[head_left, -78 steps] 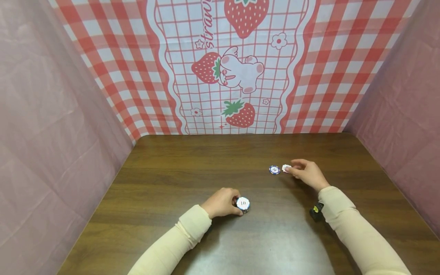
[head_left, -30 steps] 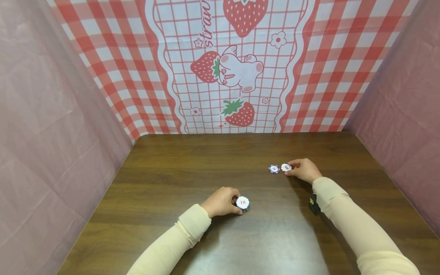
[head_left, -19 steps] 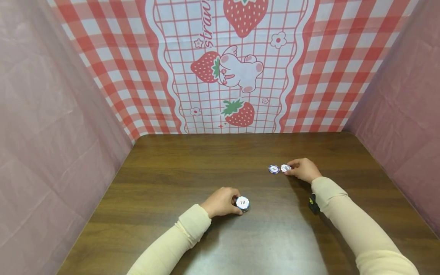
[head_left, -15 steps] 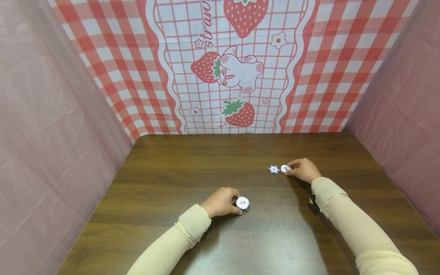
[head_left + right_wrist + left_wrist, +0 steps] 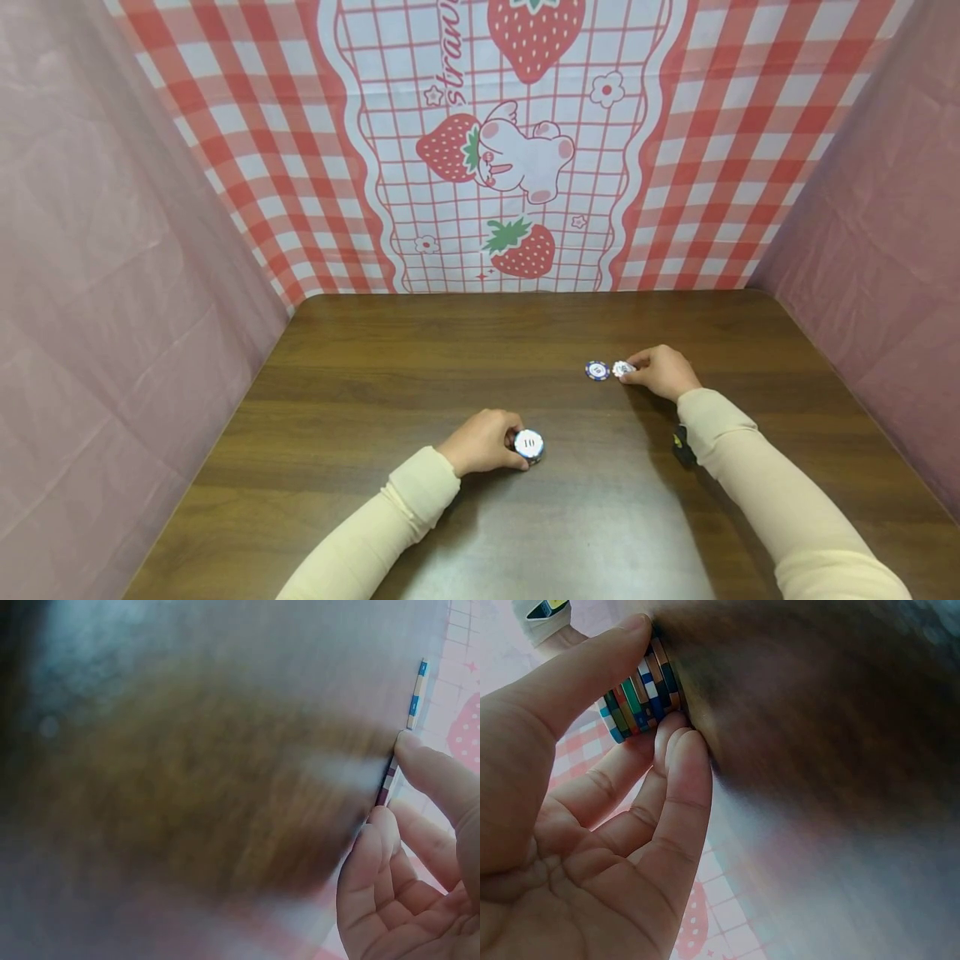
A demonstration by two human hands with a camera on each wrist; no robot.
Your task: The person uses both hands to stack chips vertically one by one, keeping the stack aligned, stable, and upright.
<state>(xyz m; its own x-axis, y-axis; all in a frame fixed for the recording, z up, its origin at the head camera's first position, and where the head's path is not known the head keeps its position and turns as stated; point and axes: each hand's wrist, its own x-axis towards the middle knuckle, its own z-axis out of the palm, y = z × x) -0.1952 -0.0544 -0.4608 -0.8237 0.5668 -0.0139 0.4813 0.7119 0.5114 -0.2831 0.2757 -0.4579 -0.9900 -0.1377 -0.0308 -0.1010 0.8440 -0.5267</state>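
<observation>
In the head view my left hand grips a stack of poker chips, its white top chip marked 10. The left wrist view shows the thumb on one side of the chip stack and fingers on the other, with many-coloured chip edges between. Farther back on the right, my right hand pinches a white-faced poker chip by its edge, flat on the table. Just left of that chip lies a blue-and-white poker chip. In the right wrist view both chips appear edge-on, the blue one beyond my thumb.
The brown wooden table reaches back to a red-and-white strawberry cloth. Pink cloth hangs on the left and right sides. A black wrist device sits under the right sleeve.
My right hand has shifted slightly left, its fingers moving from over the white-faced chip to its right edge. The left hand and stack have stayed nearly still.
</observation>
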